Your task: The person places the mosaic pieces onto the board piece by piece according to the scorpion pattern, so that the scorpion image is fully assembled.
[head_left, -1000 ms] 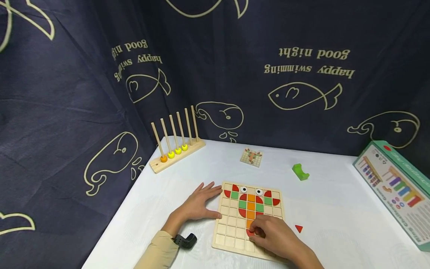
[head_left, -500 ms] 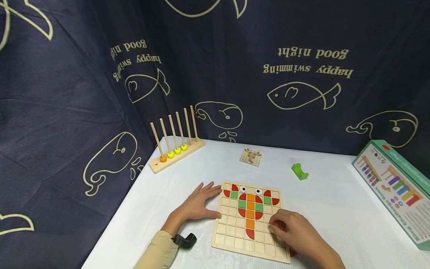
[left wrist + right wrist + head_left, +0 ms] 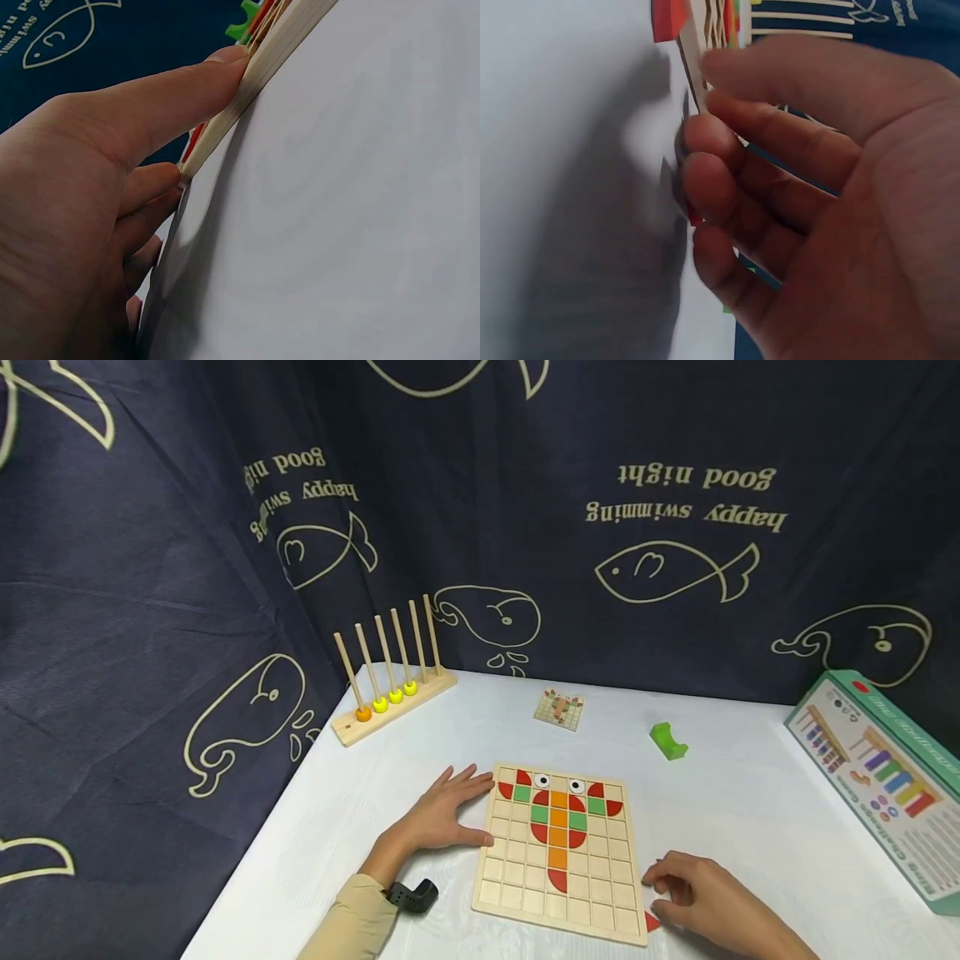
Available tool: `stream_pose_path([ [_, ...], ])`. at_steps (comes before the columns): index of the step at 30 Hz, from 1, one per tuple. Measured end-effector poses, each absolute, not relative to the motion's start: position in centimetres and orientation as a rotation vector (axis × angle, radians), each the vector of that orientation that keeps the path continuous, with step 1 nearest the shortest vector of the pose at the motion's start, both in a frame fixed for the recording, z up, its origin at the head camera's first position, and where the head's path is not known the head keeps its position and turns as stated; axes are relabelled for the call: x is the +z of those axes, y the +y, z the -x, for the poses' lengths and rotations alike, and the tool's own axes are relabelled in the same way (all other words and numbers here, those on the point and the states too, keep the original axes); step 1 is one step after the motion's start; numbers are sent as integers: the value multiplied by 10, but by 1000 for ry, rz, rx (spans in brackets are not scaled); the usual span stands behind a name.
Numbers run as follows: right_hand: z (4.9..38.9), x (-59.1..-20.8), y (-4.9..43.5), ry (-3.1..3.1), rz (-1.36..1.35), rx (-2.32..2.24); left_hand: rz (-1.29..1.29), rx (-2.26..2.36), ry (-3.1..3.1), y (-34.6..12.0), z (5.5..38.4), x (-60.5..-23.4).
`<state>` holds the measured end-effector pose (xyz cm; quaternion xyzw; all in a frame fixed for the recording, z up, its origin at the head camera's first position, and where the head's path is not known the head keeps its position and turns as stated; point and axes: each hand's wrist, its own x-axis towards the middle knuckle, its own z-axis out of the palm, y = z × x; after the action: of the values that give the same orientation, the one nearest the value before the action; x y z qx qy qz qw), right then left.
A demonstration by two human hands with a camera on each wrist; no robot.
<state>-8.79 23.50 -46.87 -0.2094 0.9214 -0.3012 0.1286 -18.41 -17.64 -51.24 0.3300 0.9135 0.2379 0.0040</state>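
Observation:
A square wooden grid board point(image 3: 517, 881) lies on the white table, bearing red, green and orange pieces and two eye pieces point(image 3: 576, 786). My left hand point(image 3: 442, 814) rests beside its left edge, fingers spread, thumb and fingertips against the rim point(image 3: 255, 79). At the board's lower right, my right hand point(image 3: 697, 893) is low over the table, fingers loosely bent, nothing visible between thumb and forefinger. A red piece point(image 3: 652, 922) lies by the board's corner, just below this hand. In the right wrist view, another bit of red point(image 3: 696, 221) peeks out behind the fingers, mostly hidden.
A small pattern card point(image 3: 558, 710) and a green curved piece point(image 3: 668, 742) lie behind the board. At the back left stands a wooden peg rack point(image 3: 397, 706) with orange and yellow rings. A toy box point(image 3: 873, 777) is at the far right, before a dark curtain point(image 3: 480, 510).
My right hand has left the lower red piece on the board and moved right, off the board, over the loose red triangle seen before. My left hand has stayed put.

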Motion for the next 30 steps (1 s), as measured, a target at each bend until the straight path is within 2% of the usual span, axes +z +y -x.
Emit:
stream_pose_path([
  [6,80,-474,234,2607,496,-819,-1037,753,2864,-177,185,-514],
  [13,76,-480,237,2607,613,-902,-1049,750,2869,-176,185,-513],
  [22,82,-480,233,2691,420,-838,-1037,754,2869,-176,184,-512],
  [30,83,-480,233,2745,454,-810,-1046,761,2871,-176,184,-512],
])
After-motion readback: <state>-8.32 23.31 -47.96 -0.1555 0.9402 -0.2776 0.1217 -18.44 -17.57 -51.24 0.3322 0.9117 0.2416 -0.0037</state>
